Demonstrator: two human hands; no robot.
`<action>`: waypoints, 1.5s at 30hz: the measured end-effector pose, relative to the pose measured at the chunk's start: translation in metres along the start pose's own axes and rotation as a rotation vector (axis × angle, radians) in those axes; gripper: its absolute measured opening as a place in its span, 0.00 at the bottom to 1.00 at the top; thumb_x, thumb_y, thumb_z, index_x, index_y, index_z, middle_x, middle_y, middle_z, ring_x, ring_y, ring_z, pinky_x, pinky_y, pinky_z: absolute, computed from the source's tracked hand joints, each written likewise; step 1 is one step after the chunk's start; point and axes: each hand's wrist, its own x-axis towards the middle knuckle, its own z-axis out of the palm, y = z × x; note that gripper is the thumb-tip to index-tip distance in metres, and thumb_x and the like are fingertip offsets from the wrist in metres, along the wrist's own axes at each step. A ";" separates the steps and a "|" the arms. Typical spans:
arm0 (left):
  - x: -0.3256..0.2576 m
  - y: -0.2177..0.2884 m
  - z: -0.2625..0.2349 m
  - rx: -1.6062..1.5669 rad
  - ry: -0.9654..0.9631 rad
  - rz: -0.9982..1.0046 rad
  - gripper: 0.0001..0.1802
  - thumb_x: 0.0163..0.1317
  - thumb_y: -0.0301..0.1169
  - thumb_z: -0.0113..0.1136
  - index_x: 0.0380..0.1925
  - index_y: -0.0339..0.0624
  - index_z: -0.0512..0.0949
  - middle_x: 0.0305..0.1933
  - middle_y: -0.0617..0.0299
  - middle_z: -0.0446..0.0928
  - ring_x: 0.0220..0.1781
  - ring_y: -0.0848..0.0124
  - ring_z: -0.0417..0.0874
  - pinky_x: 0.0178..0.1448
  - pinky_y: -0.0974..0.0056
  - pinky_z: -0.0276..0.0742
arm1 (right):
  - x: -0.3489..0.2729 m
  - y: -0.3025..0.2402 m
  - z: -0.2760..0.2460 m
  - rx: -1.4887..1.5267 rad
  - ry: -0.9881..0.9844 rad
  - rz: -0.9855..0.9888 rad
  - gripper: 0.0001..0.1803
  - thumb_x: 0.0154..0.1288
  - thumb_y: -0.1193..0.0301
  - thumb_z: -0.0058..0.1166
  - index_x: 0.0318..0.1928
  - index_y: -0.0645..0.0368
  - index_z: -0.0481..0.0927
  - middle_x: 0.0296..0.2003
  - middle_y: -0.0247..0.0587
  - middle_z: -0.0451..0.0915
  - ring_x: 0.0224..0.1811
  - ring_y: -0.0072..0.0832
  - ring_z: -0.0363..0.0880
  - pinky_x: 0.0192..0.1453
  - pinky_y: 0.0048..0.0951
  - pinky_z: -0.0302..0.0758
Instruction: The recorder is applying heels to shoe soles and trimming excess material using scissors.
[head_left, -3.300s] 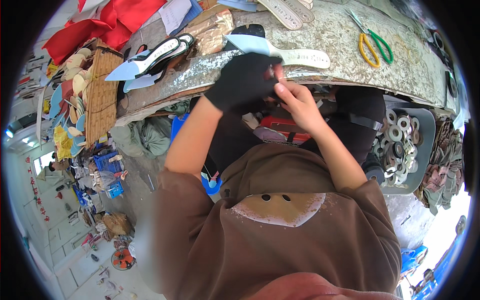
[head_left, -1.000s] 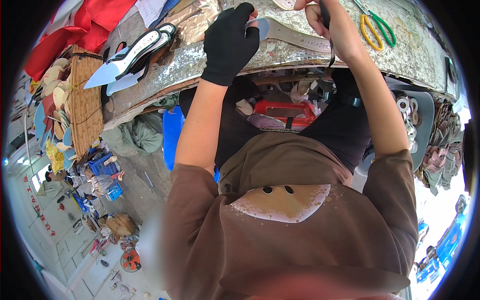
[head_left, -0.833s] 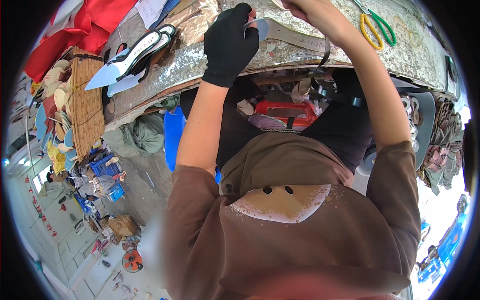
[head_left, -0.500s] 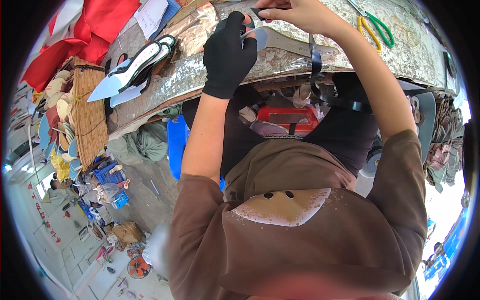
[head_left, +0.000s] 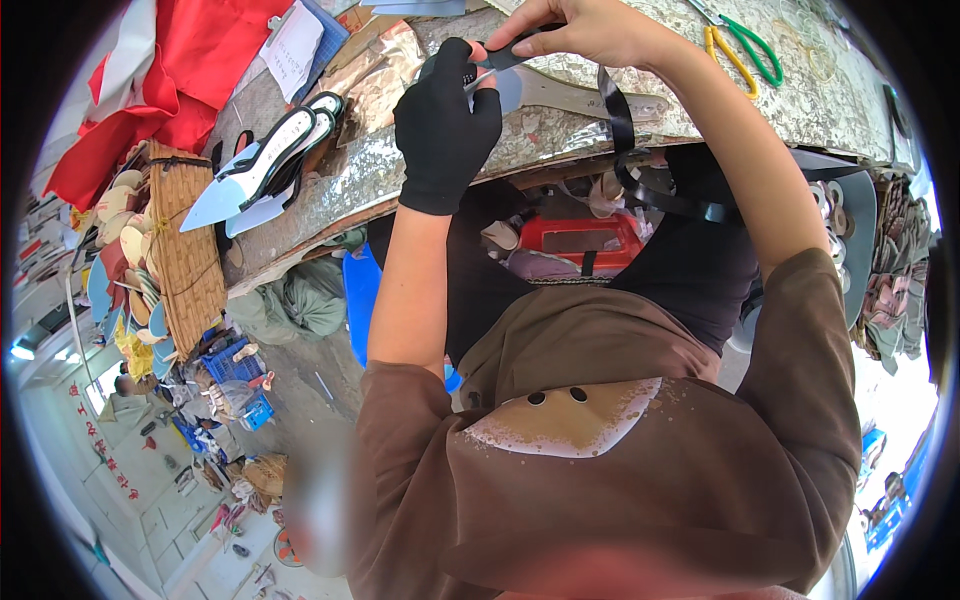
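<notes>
My left hand [head_left: 445,125], in a black glove, presses on a pale shoe insole [head_left: 560,92] that lies on the worn workbench [head_left: 400,160]. My bare right hand [head_left: 580,30] pinches one end of a black strap [head_left: 622,130] right at the gloved fingertips, above the insole's blunt end. The strap hangs down from there, loops below the bench edge and runs across my lap. Both hands touch at the insole.
A stack of pointed insoles [head_left: 265,170] lies left on the bench beside a woven tray [head_left: 190,250]. Red cloth [head_left: 190,70] is at far left, scissors with green and yellow handles [head_left: 745,50] at far right. A red box [head_left: 580,240] sits under the bench.
Both hands moved from my lap up onto the bench. My right hand has brought the black strap's end over to the gloved left hand at the insole.
</notes>
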 end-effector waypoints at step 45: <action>0.065 -0.011 0.010 -0.061 -0.612 0.253 0.07 0.56 0.28 0.61 0.30 0.34 0.81 0.29 0.46 0.81 0.35 0.53 0.85 0.41 0.56 0.78 | -0.038 -0.025 0.059 -1.224 0.232 0.272 0.07 0.55 0.72 0.61 0.30 0.63 0.85 0.31 0.53 0.84 0.37 0.46 0.85 0.40 0.42 0.81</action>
